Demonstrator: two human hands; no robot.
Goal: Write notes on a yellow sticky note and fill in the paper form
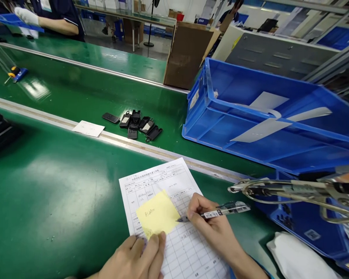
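Observation:
A yellow sticky note [158, 212] with handwriting lies on a printed paper form [184, 254] on the green bench. My left hand [139, 255] presses its fingertips on the note's lower edge, with its fingers stretched out and not wrapped round anything. In my right hand [211, 223] is a pen [225, 209], gripped between thumb and fingers. The pen's tip is at the right edge of the note, close above the paper; whether it touches cannot be made out.
Several small black plastic cases [136, 122] lie on the green belt beyond the metal rail, near a paper slip [88, 128]. A large blue crate [250, 120] stands at right. A metal-framed tool [267, 193], a blue bin [305, 228] and a white cloth-like item [299, 255] are closer.

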